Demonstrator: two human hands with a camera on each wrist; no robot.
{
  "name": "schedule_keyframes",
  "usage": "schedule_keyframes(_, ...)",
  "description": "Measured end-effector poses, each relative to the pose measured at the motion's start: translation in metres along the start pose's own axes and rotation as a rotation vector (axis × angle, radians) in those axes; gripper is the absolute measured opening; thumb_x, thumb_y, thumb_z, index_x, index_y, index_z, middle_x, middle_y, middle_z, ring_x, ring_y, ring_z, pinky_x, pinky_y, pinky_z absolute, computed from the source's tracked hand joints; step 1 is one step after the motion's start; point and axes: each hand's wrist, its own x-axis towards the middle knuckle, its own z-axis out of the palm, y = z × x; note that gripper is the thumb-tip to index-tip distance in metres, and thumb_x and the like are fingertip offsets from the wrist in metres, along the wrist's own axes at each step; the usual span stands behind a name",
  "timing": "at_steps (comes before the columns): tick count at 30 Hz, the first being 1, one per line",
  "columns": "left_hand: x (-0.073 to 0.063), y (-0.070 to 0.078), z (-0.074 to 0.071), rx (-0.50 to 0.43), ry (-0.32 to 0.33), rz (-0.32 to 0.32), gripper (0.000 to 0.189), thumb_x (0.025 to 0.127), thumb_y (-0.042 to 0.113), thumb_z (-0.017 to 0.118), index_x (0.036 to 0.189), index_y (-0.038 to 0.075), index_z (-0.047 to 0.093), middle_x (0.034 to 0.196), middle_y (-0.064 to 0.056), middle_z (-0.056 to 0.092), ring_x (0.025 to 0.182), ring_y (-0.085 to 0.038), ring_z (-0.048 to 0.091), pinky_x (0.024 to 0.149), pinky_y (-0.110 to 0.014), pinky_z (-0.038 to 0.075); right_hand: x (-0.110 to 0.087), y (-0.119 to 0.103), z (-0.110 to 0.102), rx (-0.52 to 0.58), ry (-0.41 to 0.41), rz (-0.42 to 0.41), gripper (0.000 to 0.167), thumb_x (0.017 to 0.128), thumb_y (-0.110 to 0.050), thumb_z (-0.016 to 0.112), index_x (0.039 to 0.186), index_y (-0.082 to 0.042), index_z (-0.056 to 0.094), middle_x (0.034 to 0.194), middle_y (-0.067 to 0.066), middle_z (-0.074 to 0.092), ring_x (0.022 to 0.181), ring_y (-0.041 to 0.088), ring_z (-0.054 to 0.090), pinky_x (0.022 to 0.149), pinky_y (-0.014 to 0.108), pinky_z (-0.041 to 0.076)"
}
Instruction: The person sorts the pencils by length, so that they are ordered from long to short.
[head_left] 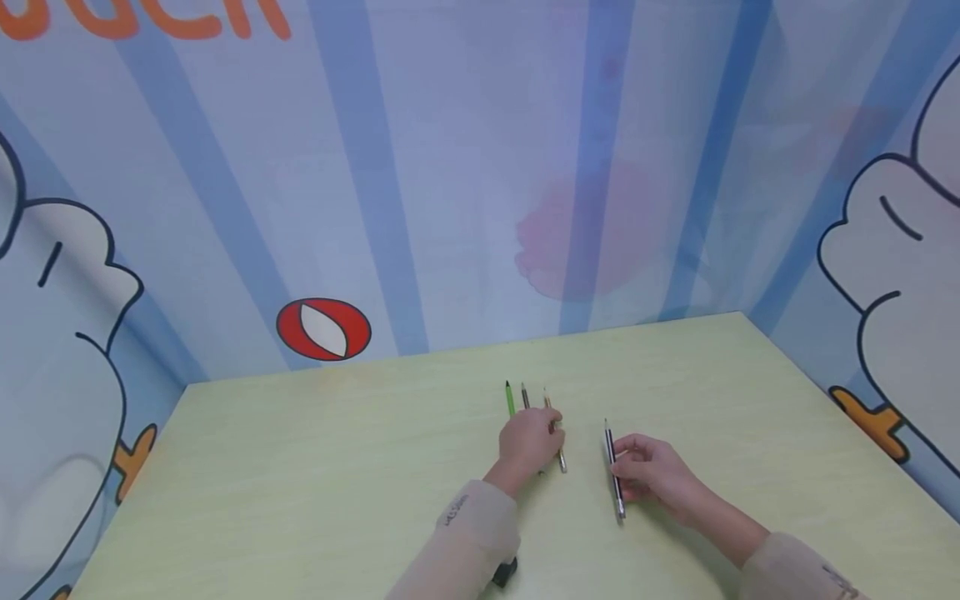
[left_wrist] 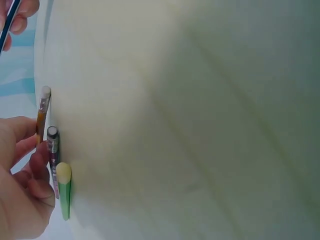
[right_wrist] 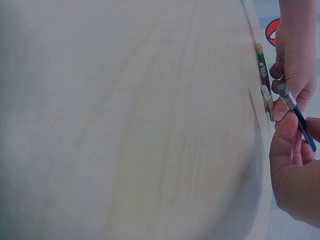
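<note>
My right hand (head_left: 656, 473) pinches a dark blue pencil (head_left: 613, 467) between thumb and fingers, its point toward the far side and its metal-capped eraser end toward me. To the left, my left hand (head_left: 531, 440) has its fingertips on a yellowish pencil (left_wrist: 41, 120), pinching it near the table. Beside that one lie a dark pencil (left_wrist: 54, 160) and a green pencil (left_wrist: 65, 192) with a pale rounded end, roughly side by side. In the head view, the left hand covers the middle of these pencils, while their tips show beyond it.
The pale wood-grain table (head_left: 315, 467) ends at a striped blue-and-white backdrop (head_left: 465, 183) with printed cartoon figures on both sides. A small black object (head_left: 506, 572) lies near the front, partly hidden by the left sleeve (head_left: 468, 542).
</note>
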Motion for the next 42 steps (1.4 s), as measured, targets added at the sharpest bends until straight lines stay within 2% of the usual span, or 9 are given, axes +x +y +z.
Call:
schedule_keyframes(3, -0.002, 0.001, 0.001, 0.05, 0.007, 0.016, 0.02, 0.082, 0.025, 0.058, 0.101, 0.021, 0.066, 0.079, 0.007, 0.062, 0.06, -0.005, 0.047, 0.045, -0.019, 0.033, 0.0, 0.0, 0.0, 0.003, -0.006, -0.008, 0.036, 0.08, -0.003, 0.054, 0.109, 0.012, 0.039, 0.075, 0.0, 0.054, 0.065, 0.011, 0.053, 0.058, 0.025, 0.05)
schedule_keyframes(6, -0.004, 0.002, -0.001, 0.085, 0.01, 0.025, 0.009, 0.083, 0.025, 0.058, 0.082, 0.019, 0.065, 0.072, 0.006, 0.055, 0.059, -0.007, 0.042, 0.043, -0.02, 0.03, -0.001, 0.0, -0.001, 0.006, -0.007, -0.012, 0.036, 0.08, -0.003, 0.054, 0.109, 0.012, 0.039, 0.075, 0.0, 0.054, 0.065, 0.011, 0.053, 0.058, 0.025, 0.05)
schedule_keyframes(11, -0.003, 0.001, -0.001, 0.113, 0.005, 0.038, 0.025, 0.083, 0.026, 0.057, 0.06, 0.018, 0.051, 0.064, 0.006, 0.046, 0.054, -0.007, 0.038, 0.042, -0.02, 0.027, -0.001, 0.001, -0.002, 0.006, -0.001, -0.015, 0.036, 0.08, -0.003, 0.055, 0.108, 0.012, 0.04, 0.075, 0.0, 0.054, 0.065, 0.011, 0.053, 0.058, 0.025, 0.05)
schedule_keyframes(16, -0.001, -0.002, -0.003, 0.157, -0.006, 0.052, 0.013, 0.083, 0.027, 0.057, 0.076, 0.02, 0.066, 0.071, 0.006, 0.056, 0.058, -0.006, 0.043, 0.045, -0.021, 0.031, -0.001, 0.0, -0.002, 0.004, 0.006, -0.014, 0.036, 0.079, -0.002, 0.055, 0.109, 0.012, 0.039, 0.075, -0.001, 0.054, 0.064, 0.011, 0.053, 0.058, 0.025, 0.05)
schedule_keyframes(19, -0.001, -0.004, -0.007, 0.169, -0.009, 0.063, 0.011, 0.082, 0.027, 0.058, 0.085, 0.023, 0.068, 0.073, 0.006, 0.057, 0.059, -0.007, 0.044, 0.047, -0.02, 0.033, -0.001, 0.0, -0.002, 0.002, 0.011, -0.011, 0.037, 0.08, -0.003, 0.055, 0.11, 0.013, 0.039, 0.075, 0.0, 0.054, 0.065, 0.011, 0.052, 0.058, 0.025, 0.05)
schedule_keyframes(25, -0.002, -0.007, -0.01, 0.151, -0.011, 0.071, 0.011, 0.081, 0.026, 0.059, 0.072, 0.021, 0.064, 0.064, 0.008, 0.049, 0.054, -0.007, 0.041, 0.045, -0.019, 0.029, -0.001, -0.001, -0.003, 0.005, 0.006, -0.008, 0.037, 0.08, -0.003, 0.054, 0.11, 0.013, 0.039, 0.075, -0.001, 0.054, 0.065, 0.011, 0.052, 0.059, 0.026, 0.05)
schedule_keyframes(31, -0.002, -0.009, -0.01, 0.133, -0.004, 0.082, 0.028, 0.08, 0.026, 0.06, 0.056, 0.018, 0.05, 0.057, 0.007, 0.043, 0.051, -0.007, 0.038, 0.044, -0.019, 0.027, 0.0, -0.001, -0.004, 0.009, 0.003, -0.014, 0.036, 0.08, -0.003, 0.054, 0.109, 0.012, 0.039, 0.075, -0.001, 0.054, 0.064, 0.011, 0.053, 0.059, 0.026, 0.05)
schedule_keyframes(39, -0.002, -0.009, -0.01, 0.134, -0.006, 0.087, 0.013, 0.08, 0.027, 0.061, 0.07, 0.021, 0.063, 0.064, 0.008, 0.049, 0.053, -0.007, 0.04, 0.046, -0.019, 0.029, 0.002, -0.003, -0.004, 0.002, 0.01, -0.022, 0.037, 0.08, -0.003, 0.054, 0.11, 0.012, 0.038, 0.075, -0.001, 0.054, 0.066, 0.011, 0.053, 0.06, 0.026, 0.05)
schedule_keyframes(42, -0.001, -0.01, -0.009, 0.138, -0.007, 0.088, 0.015, 0.08, 0.028, 0.061, 0.067, 0.021, 0.061, 0.063, 0.008, 0.049, 0.054, -0.007, 0.04, 0.046, -0.02, 0.029, 0.003, -0.005, -0.004, -0.006, 0.016, -0.026, 0.036, 0.08, -0.003, 0.054, 0.11, 0.012, 0.039, 0.075, 0.0, 0.054, 0.067, 0.012, 0.053, 0.06, 0.027, 0.05)
